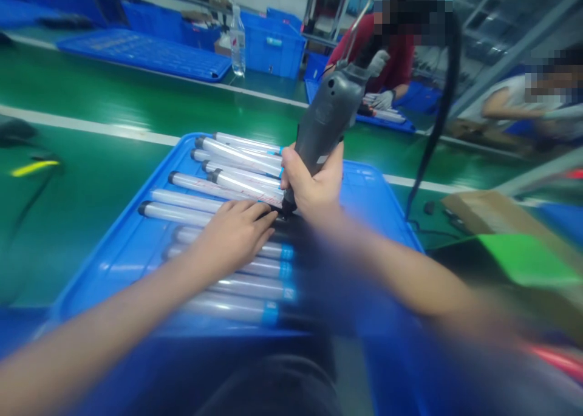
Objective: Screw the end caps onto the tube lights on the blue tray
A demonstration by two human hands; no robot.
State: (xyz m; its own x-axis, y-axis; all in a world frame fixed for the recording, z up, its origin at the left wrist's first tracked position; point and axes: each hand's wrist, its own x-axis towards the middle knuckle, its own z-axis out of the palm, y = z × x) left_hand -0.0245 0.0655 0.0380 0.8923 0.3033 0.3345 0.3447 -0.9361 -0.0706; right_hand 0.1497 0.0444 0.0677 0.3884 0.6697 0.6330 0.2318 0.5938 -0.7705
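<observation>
A dark grey power tool [325, 109] is gripped in my right hand [319, 176], tilted with its tip pointing down. That tip meets the black end of a clear tube near the middle of a blue lid-like tray [378, 200]. My left hand [241, 231] lies over the tubes, its curled fingertips on a black end beside the tool tip; the fingers hold this tube against the tray. Several clear tubes [182, 212] with black caps and blue bands lie side by side, some crossing at the back. Motion blurs the nearest tubes.
Beyond the tray are a blue crate [272, 45], a water bottle [237, 42] and another blue lid [146, 53]. A person in red [396, 70] with gloves works behind the tool. A black cable [439, 118] hangs at right, near a cardboard box [496, 212] and green sheet [523, 258].
</observation>
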